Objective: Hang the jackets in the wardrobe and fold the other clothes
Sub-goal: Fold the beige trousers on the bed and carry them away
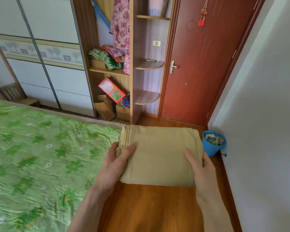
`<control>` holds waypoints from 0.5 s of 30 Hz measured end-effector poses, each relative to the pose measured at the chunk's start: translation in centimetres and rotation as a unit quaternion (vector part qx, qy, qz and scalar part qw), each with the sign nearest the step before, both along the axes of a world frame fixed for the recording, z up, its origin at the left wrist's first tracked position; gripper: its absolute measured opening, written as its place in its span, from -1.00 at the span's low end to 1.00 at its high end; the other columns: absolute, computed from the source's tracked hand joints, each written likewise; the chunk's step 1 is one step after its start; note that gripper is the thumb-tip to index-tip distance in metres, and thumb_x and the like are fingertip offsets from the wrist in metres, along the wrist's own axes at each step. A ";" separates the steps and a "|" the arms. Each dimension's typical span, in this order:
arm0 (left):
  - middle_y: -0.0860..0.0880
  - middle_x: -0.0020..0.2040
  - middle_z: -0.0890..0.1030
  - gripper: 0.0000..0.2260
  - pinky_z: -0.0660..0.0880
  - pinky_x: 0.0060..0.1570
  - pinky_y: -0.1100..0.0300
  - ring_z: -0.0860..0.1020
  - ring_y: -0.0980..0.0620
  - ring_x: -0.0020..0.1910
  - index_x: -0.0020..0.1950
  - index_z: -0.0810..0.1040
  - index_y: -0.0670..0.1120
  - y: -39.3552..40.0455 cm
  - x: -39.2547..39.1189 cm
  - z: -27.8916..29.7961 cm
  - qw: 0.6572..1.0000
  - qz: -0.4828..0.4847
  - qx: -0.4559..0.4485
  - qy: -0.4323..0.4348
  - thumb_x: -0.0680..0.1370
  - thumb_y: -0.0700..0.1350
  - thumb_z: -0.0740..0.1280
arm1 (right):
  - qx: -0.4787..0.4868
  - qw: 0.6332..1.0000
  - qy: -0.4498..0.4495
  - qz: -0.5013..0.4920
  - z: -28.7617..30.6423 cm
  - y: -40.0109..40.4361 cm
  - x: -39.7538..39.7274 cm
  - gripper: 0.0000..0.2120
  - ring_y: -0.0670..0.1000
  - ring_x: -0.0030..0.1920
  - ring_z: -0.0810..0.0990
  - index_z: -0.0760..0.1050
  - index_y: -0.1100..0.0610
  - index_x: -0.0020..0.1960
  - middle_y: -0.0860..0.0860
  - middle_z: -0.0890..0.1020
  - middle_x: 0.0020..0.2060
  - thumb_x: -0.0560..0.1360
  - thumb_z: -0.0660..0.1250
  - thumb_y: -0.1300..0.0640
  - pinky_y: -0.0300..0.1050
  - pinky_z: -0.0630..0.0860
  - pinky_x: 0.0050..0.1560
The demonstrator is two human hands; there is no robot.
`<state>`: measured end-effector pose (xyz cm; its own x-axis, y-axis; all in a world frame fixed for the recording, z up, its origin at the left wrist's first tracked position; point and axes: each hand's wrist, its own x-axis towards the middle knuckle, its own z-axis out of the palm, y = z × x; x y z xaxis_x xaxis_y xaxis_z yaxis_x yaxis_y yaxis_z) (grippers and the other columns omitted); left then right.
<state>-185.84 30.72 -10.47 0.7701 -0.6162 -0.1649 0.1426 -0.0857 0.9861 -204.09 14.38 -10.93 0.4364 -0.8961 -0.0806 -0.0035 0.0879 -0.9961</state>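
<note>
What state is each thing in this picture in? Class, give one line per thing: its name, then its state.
folded beige garment: folded flat, held up between both hands
left hand: grips the garment's left edge
right hand: grips the garment's right edge
red door: closed
wardrobe sliding doors: slid left, shelves exposed
blue bin: upright, holding scraps
bed cover: spread, wrinkled

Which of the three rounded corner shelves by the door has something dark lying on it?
The middle corner shelf, level with the door handle; a small dark object lies there.

Two hands (114, 166), one folded cloth (159, 156), one blue bin (213, 144).
</note>
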 end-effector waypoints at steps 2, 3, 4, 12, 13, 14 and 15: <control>0.08 0.37 0.47 -0.03 0.51 0.34 -0.05 0.53 0.00 0.30 0.63 0.22 0.13 -3.0 3.7 0.4 1.000 0.017 -0.014 -0.004 0.33 0.47 0.48 | -0.005 1.000 0.003 0.003 0.6 -3.5 3.9 -0.27 0.00 0.26 0.56 0.35 -0.08 0.55 -0.09 0.57 0.27 0.45 0.45 -0.22 0.06 0.57 0.23; 0.08 0.35 0.49 -0.05 0.53 0.32 -0.04 0.55 0.01 0.28 0.62 0.25 0.12 -4.5 5.4 0.7 1.000 0.019 -0.020 -0.003 0.35 0.46 0.48 | -0.008 1.000 0.001 0.006 0.9 -5.2 5.8 -0.36 -0.02 0.22 0.56 0.37 -0.06 0.52 -0.09 0.58 0.24 0.50 0.44 -0.17 -0.01 0.58 0.14; 0.07 0.36 0.50 -0.05 0.53 0.31 -0.05 0.56 0.01 0.27 0.61 0.25 0.12 -6.0 7.2 0.9 0.999 0.024 -0.023 -0.001 0.33 0.47 0.48 | -0.010 1.000 0.000 0.009 1.3 -6.8 7.6 -0.44 -0.05 0.19 0.57 0.39 -0.07 0.48 -0.10 0.58 0.20 0.53 0.43 -0.12 -0.08 0.56 0.04; 0.11 0.14 0.58 -0.56 0.57 0.07 0.07 0.61 0.03 0.12 0.30 0.42 0.14 -16.4 17.9 0.7 0.998 0.039 -0.036 0.035 0.52 0.23 0.46 | -0.007 1.000 0.010 0.007 1.5 -16.8 19.5 -0.51 -0.02 0.16 0.59 0.43 -0.03 0.44 -0.09 0.61 0.16 0.55 0.43 -0.06 -0.10 0.55 -0.01; 0.12 0.12 0.57 -0.62 0.56 0.06 0.08 0.60 0.04 0.11 0.26 0.40 0.16 -17.5 18.9 0.6 0.998 0.043 -0.034 0.039 0.54 0.19 0.45 | -0.004 1.000 0.011 0.006 1.4 -17.9 20.7 -0.50 -0.04 0.15 0.58 0.43 -0.04 0.44 -0.11 0.61 0.15 0.55 0.44 -0.07 -0.11 0.54 -0.01; 0.13 0.12 0.56 -0.65 0.56 0.06 0.07 0.60 0.04 0.11 0.23 0.40 0.16 -18.6 19.9 0.5 0.998 0.048 -0.028 0.043 0.54 0.17 0.44 | 0.000 1.000 0.011 0.006 1.3 -19.1 21.9 -0.50 -0.06 0.14 0.58 0.43 -0.04 0.44 -0.12 0.60 0.14 0.54 0.44 -0.07 -0.11 0.53 -0.01; 0.12 0.12 0.57 -0.70 0.56 0.04 0.09 0.61 0.04 0.10 0.19 0.42 0.16 -19.8 21.0 0.2 0.998 0.047 -0.023 0.046 0.55 0.16 0.44 | 0.003 1.000 0.010 0.007 1.0 -20.3 23.0 -0.50 -0.07 0.13 0.58 0.43 -0.04 0.43 -0.14 0.60 0.14 0.54 0.45 -0.07 -0.09 0.53 0.01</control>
<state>-164.86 10.91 -10.26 0.8078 -0.5505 -0.2109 0.2382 -0.0224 0.9710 -181.07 -5.88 -9.89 0.4479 -0.8890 -0.0953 -0.0254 0.0939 -0.9953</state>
